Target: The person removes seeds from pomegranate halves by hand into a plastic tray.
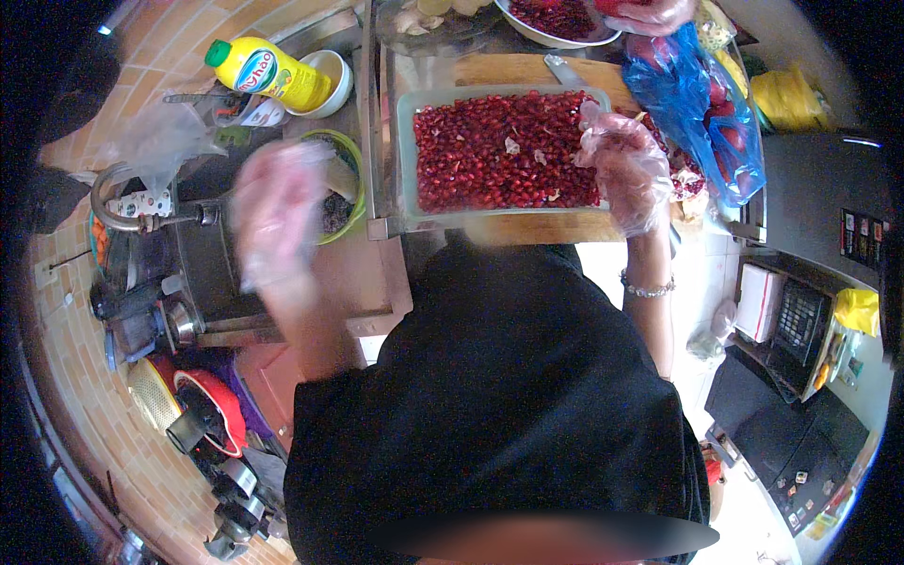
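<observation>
A clear plastic container full of red pomegranate seeds lies on a wooden cutting board, with bits of pale membrane among the seeds. My right hand, in a clear plastic glove, is over the container's right end, its bent fingertips at the seeds. Whether they pinch anything is hidden. To the left, my left hand, also gloved, is motion-blurred beside and partly over a green-rimmed bowl with dark contents. Opened pomegranate pieces lie just right of my right hand.
Behind the container are a knife and a white bowl of seeds, where another person's gloved hand shows. A blue plastic bag of fruit sits right. A yellow bottle leans on a white bowl near the faucet.
</observation>
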`<state>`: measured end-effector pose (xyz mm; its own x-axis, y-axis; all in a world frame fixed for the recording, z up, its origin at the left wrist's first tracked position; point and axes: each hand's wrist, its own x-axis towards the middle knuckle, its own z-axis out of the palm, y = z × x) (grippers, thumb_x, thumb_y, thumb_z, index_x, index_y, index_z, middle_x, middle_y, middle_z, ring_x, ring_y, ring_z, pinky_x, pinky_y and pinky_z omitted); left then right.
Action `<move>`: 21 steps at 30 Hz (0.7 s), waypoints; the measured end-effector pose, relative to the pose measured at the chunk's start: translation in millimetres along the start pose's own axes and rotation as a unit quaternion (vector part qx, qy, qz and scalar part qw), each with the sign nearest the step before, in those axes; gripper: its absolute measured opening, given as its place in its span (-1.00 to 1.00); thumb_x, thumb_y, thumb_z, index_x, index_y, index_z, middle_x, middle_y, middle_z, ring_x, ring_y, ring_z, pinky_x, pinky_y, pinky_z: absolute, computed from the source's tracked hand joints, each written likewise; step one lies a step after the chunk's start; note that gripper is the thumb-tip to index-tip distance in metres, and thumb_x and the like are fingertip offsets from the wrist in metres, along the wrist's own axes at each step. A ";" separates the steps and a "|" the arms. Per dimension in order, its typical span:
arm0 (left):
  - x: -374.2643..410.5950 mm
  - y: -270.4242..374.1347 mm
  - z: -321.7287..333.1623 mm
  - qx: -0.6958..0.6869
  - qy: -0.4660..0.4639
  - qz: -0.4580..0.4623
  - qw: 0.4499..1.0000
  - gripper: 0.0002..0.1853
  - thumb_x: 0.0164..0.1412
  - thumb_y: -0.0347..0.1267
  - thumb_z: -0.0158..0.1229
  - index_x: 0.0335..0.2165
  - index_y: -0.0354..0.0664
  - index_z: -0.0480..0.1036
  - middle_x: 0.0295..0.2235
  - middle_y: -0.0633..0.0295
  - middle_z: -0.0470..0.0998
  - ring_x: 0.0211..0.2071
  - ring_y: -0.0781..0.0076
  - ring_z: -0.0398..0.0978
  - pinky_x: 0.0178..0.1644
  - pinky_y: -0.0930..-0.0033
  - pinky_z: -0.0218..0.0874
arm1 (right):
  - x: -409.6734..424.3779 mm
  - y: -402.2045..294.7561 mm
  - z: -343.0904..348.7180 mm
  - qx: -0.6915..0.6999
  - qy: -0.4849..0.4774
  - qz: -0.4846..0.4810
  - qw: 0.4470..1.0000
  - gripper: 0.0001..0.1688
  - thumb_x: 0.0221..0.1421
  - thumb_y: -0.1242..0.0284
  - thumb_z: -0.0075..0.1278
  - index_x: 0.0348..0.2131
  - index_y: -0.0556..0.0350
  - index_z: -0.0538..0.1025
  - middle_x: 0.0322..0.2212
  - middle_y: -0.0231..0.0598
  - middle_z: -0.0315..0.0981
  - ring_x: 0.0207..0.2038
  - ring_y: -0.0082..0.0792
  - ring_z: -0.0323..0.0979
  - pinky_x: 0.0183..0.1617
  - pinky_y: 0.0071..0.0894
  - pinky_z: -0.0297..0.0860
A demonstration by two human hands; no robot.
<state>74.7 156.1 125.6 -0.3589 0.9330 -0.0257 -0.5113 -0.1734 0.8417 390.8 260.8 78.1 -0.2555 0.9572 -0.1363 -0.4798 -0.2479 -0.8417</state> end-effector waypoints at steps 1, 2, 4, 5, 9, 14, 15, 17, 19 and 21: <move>-3.7 17.1 -41.8 -0.017 0.073 0.053 0.996 -0.80 0.02 -0.54 0.07 -0.31 -0.39 0.33 -0.40 0.10 0.43 -0.36 0.41 0.41 -0.22 0.47 0.29 | -0.5 -0.3 -0.7 0.011 -0.003 0.009 1.000 -0.76 -0.14 0.69 -0.05 -0.33 0.30 0.40 -0.27 0.04 0.36 -0.47 -0.37 0.33 -0.39 -0.46 0.35; -12.1 32.8 -55.3 0.094 0.168 0.108 0.975 -0.82 -0.01 -0.55 0.09 -0.35 -0.41 0.37 -0.39 0.08 0.44 -0.34 0.40 0.41 -0.20 0.49 0.27 | -0.6 -0.3 -1.4 0.019 -0.005 0.017 1.000 -0.76 -0.14 0.69 -0.05 -0.33 0.29 0.40 -0.27 0.03 0.35 -0.46 -0.36 0.33 -0.38 -0.43 0.35; -30.5 62.0 -99.1 0.481 0.317 0.103 0.811 -0.81 -0.12 -0.57 0.16 -0.41 -0.42 0.43 -0.38 0.08 0.47 -0.36 0.39 0.43 -0.19 0.49 0.24 | 1.5 -0.7 -0.6 0.052 -0.014 0.040 0.998 -0.73 -0.14 0.69 -0.05 -0.31 0.31 0.40 -0.33 -0.03 0.36 -0.46 -0.35 0.33 -0.38 -0.39 0.34; -41.5 64.9 -120.6 0.607 0.360 0.162 0.690 -0.81 -0.13 -0.59 0.14 -0.41 -0.41 0.43 -0.41 0.10 0.49 -0.35 0.40 0.43 -0.19 0.47 0.24 | 3.6 -1.2 -0.8 0.052 -0.023 0.044 0.997 -0.72 -0.13 0.69 -0.05 -0.30 0.32 0.40 -0.34 -0.05 0.36 -0.46 -0.36 0.33 -0.38 -0.40 0.34; -40.6 51.8 -66.1 0.599 0.309 0.243 0.698 -0.80 -0.14 -0.62 0.12 -0.40 -0.35 0.45 -0.39 0.10 0.50 -0.29 0.40 0.43 -0.17 0.42 0.25 | 5.9 -0.6 -2.5 0.071 -0.033 0.039 0.996 -0.66 -0.11 0.68 -0.09 -0.23 0.38 0.37 -0.41 -0.07 0.38 -0.48 -0.38 0.33 -0.40 -0.45 0.33; 5.2 -38.9 22.6 0.571 -0.113 0.262 0.770 -0.69 -0.22 -0.61 0.21 -0.37 -0.17 0.48 -0.38 0.15 0.49 -0.32 0.35 0.43 -0.22 0.41 0.27 | 4.0 -6.8 -0.5 0.096 -0.005 0.052 0.994 -0.68 -0.13 0.69 -0.12 -0.25 0.39 0.37 -0.42 -0.03 0.38 -0.50 -0.31 0.35 -0.43 -0.44 0.35; 14.4 -59.0 32.4 0.553 -0.186 0.250 0.773 -0.67 -0.23 -0.57 0.22 -0.34 -0.11 0.49 -0.39 0.18 0.47 -0.34 0.31 0.42 -0.23 0.39 0.25 | 3.8 -5.8 -2.6 0.087 -0.012 0.046 0.995 -0.69 -0.13 0.69 -0.12 -0.26 0.39 0.37 -0.42 -0.02 0.38 -0.50 -0.30 0.35 -0.44 -0.44 0.35; 26.6 -83.0 51.7 0.588 -0.263 0.255 0.721 -0.68 -0.18 -0.46 0.20 -0.30 -0.05 0.49 -0.36 0.20 0.39 -0.32 0.30 0.37 -0.21 0.35 0.22 | 2.6 -4.8 -7.0 0.076 -0.021 0.035 0.996 -0.71 -0.13 0.69 -0.12 -0.28 0.38 0.37 -0.42 -0.01 0.38 -0.51 -0.28 0.35 -0.45 -0.42 0.36; 35.7 -97.1 60.0 0.587 -0.304 0.269 0.700 -0.68 -0.17 -0.44 0.19 -0.30 -0.01 0.50 -0.36 0.20 0.38 -0.30 0.29 0.36 -0.20 0.35 0.21 | 1.0 -2.7 -5.7 0.091 -0.029 0.023 0.995 -0.74 -0.12 0.68 -0.12 -0.30 0.37 0.37 -0.41 0.00 0.37 -0.50 -0.29 0.34 -0.44 -0.44 0.35; 43.4 -107.0 61.4 0.608 -0.324 0.294 0.662 -0.71 -0.17 -0.45 0.18 -0.33 -0.03 0.50 -0.38 0.20 0.39 -0.31 0.26 0.37 -0.22 0.34 0.22 | -2.3 -2.2 -2.7 0.112 -0.021 0.004 0.994 -0.74 -0.12 0.68 -0.12 -0.31 0.37 0.37 -0.40 0.00 0.37 -0.49 -0.29 0.34 -0.44 -0.44 0.35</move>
<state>161.8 234.5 67.5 0.3946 0.8251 0.4042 0.7174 -0.5516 0.4256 394.7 259.5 78.8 -0.2931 0.9489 -0.1175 -0.6503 -0.2879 -0.7030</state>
